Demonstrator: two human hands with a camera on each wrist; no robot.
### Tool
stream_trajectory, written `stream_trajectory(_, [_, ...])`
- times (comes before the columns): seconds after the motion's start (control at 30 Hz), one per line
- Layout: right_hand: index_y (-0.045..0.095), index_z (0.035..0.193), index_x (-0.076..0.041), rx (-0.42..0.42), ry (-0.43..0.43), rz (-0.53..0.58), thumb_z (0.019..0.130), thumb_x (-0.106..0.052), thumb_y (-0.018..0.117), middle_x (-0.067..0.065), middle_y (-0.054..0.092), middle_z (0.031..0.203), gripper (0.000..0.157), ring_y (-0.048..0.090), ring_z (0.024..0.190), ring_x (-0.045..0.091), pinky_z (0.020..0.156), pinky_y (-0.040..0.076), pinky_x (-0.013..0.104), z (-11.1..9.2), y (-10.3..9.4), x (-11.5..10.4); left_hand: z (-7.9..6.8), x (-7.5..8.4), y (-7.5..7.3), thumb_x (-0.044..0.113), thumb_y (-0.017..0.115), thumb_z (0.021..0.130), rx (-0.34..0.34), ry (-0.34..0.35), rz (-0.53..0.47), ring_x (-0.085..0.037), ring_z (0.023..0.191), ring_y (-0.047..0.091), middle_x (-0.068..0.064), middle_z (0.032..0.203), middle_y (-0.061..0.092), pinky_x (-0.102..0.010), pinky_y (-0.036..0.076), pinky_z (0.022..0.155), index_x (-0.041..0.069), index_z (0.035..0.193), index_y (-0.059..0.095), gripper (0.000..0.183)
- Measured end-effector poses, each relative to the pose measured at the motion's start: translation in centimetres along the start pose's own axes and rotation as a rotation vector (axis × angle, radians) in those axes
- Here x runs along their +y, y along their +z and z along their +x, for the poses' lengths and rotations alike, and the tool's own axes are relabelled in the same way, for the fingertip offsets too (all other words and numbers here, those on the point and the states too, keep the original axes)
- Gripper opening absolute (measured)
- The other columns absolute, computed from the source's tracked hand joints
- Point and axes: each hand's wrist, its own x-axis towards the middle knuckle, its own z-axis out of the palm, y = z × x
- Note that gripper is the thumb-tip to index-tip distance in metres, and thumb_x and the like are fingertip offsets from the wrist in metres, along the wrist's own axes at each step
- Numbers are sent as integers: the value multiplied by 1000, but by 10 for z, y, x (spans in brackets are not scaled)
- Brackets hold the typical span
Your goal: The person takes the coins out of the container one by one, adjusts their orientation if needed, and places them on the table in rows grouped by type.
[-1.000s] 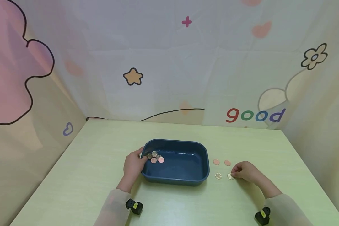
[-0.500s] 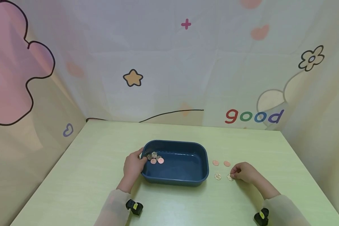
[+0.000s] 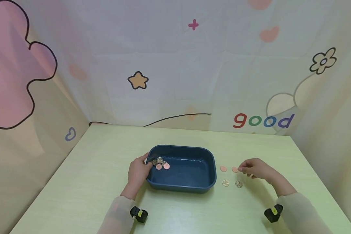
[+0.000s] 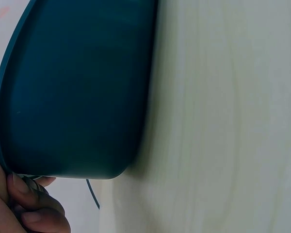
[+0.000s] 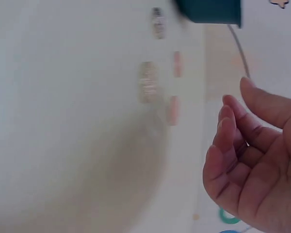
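Note:
A dark blue rectangular bin (image 3: 181, 188) stands mid-table. My left hand (image 3: 138, 173) grips its left end, thumb over the rim; curled fingers (image 4: 43, 221) show below the bin's end in the left wrist view. Inside, near that thumb, lie several coins, among them a copper coin (image 3: 166, 166) and a silver coin (image 3: 160, 160). Right of the bin, two copper coins sit behind two silvery ones. My right hand (image 3: 256, 169) is above the table, fingertips close to the right copper coin (image 3: 234, 169). In the right wrist view its thumb and fingers are parted, holding nothing.
The left copper coin (image 3: 223, 169) and two silvery coins, the left one (image 3: 225, 183) and the right one (image 3: 238, 184), lie between bin and right hand. A printed cloth (image 3: 169, 65) hangs behind the pale table (image 3: 105, 143).
My right hand has let go of the front right silvery coin, lifted and moved back toward the copper coin behind it. The left hand and the bin stay put.

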Motion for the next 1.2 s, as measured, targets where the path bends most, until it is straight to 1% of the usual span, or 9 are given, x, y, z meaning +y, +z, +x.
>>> stream_trajectory(0.13, [64, 120, 9, -21, -69, -15, 103, -23, 58, 16, 67, 101, 37, 59, 89, 22, 80, 54, 36, 5, -18, -29, 0, 0, -2, 10, 61, 87, 0, -12, 1, -13, 55, 36, 2, 64, 39, -25, 26, 51, 6, 140, 62, 54])
stream_trajectory(0.3, [64, 120, 7, -61, -131, -53, 104, -22, 57, 12, 68, 103, 34, 62, 91, 21, 81, 54, 34, 18, -31, -67, 0, -1, -3, 10, 61, 87, -8, -15, 0, -13, 55, 36, 1, 65, 40, -25, 27, 51, 5, 141, 61, 54])
stream_trajectory(0.47, [66, 117, 2, -138, -176, -91, 101, -23, 60, 8, 69, 102, 31, 63, 90, 19, 79, 53, 31, 33, -31, -103, 0, 0, -3, 11, 61, 87, -9, -15, 6, -13, 56, 36, 1, 66, 39, -25, 27, 52, 5, 141, 61, 54])
stream_trajectory(0.57, [66, 117, 0, -198, -194, -133, 100, -24, 63, 8, 70, 102, 30, 64, 89, 17, 81, 54, 32, 45, -27, -123, -1, 0, -3, 10, 61, 87, -11, -6, 7, -13, 55, 35, 2, 64, 38, -25, 26, 51, 4, 141, 61, 54])
stream_trajectory(0.63, [67, 118, 0, -242, -203, -162, 98, -23, 65, 11, 71, 103, 31, 65, 90, 17, 84, 56, 35, 53, -23, -135, -1, 0, -2, 10, 60, 87, -10, 1, 8, -12, 54, 34, 2, 62, 37, -25, 25, 51, 4, 141, 61, 54])
stream_trajectory(0.8, [66, 126, 1, -358, -238, -223, 98, -21, 66, 20, 71, 112, 36, 68, 96, 26, 93, 57, 42, 74, -7, -163, 0, 1, -1, 10, 61, 87, -9, -7, 12, -12, 54, 35, 2, 63, 38, -24, 26, 51, 5, 140, 62, 54])
stream_trajectory(0.87, [66, 127, 2, -391, -267, -248, 98, -20, 66, 18, 72, 110, 37, 68, 97, 29, 90, 57, 39, 82, 1, -172, 0, 2, -1, 10, 61, 87, -11, -13, 13, -13, 55, 35, 2, 64, 39, -24, 26, 51, 6, 140, 62, 54])
stream_trajectory(1.03, [66, 127, 2, -419, -305, -285, 97, -19, 66, 11, 73, 105, 36, 65, 90, 21, 80, 54, 29, 100, 21, -188, 1, 3, 0, 11, 61, 87, -12, -20, 11, -13, 55, 36, 1, 65, 39, -25, 26, 52, 7, 140, 62, 54])
stream_trajectory(1.2, [67, 127, -2, -422, -286, -293, 97, -20, 67, 10, 74, 107, 35, 66, 90, 15, 81, 55, 27, 115, 38, -193, 0, 2, -2, 10, 61, 87, -15, -28, 11, -13, 55, 36, 1, 65, 39, -24, 26, 51, 6, 141, 61, 54])
